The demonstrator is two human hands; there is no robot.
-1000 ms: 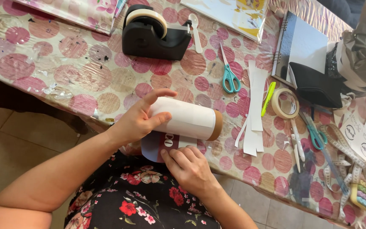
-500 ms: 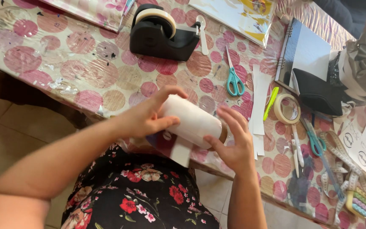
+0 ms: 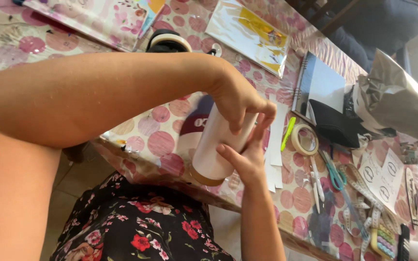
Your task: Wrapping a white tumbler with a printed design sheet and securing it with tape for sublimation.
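Observation:
Both my hands hold a cardboard tube (image 3: 216,150) wrapped in white paper, tilted with its brown open end toward me, just off the table's near edge. My left hand (image 3: 238,99) grips its upper part from above, the forearm crossing the whole view. My right hand (image 3: 247,157) presses flat against the tube's right side from below. A dark red and white paper flap (image 3: 194,123) hangs off the tube on its left side. White paper strips (image 3: 276,145) lie on the table just right of my hands.
The table carries a pink-dotted cloth (image 3: 160,142). A black tape dispenser (image 3: 168,42) peeks out behind my left arm. To the right lie a tape roll (image 3: 305,140), a green marker (image 3: 288,133), teal scissors (image 3: 335,176), a notebook (image 3: 322,87), a black pouch (image 3: 335,128) and a silver bag (image 3: 395,99).
The tube has turned from lying across to standing nearly on end. My left arm has swung over the top of it and my right hand has slid along its side.

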